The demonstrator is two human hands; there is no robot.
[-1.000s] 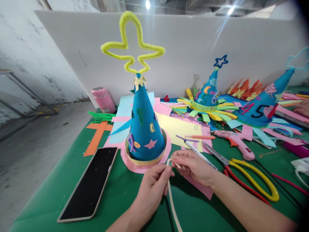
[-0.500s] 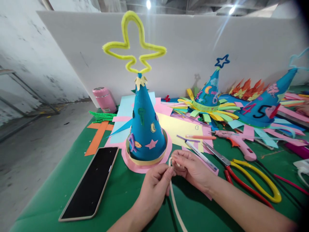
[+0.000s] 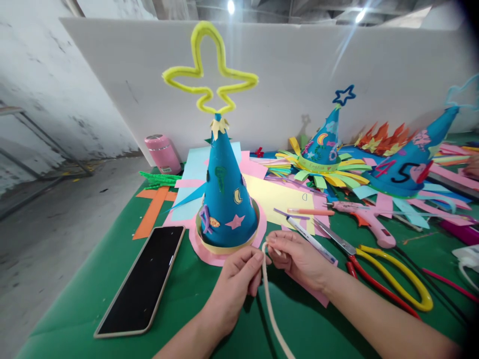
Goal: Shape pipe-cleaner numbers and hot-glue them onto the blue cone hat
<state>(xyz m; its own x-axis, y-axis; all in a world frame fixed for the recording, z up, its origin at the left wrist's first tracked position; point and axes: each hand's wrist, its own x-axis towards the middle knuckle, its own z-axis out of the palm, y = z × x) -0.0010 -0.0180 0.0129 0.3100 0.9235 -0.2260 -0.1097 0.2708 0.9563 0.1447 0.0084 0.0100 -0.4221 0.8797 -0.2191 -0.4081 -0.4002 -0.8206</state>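
Note:
A cream pipe cleaner (image 3: 271, 314) runs up from the bottom edge and bends over at its top end. My right hand (image 3: 295, 257) pinches that bent end between thumb and fingers. Just beside it, my left hand (image 3: 239, 281) has its thumb and fingers closed on the same strip, a little below the bend. Right behind my hands stands a blue cone hat (image 3: 229, 199) on a pink ring, with a pink star, a moon and other cut-outs. A yellow pipe-cleaner shape (image 3: 204, 89) rises from its tip.
A phone (image 3: 144, 279) lies at the left, with a pink bottle (image 3: 162, 153) behind. To the right are scissors (image 3: 389, 279), a marker (image 3: 310, 240) and a pink glue gun (image 3: 368, 217). Two more blue hats (image 3: 325, 142) stand farther back. Part of another person's hand (image 3: 471, 166) shows at the right edge.
My left hand has shifted slightly left, so the fingertips of both hands are a little farther apart. Both still hold the cream strip.

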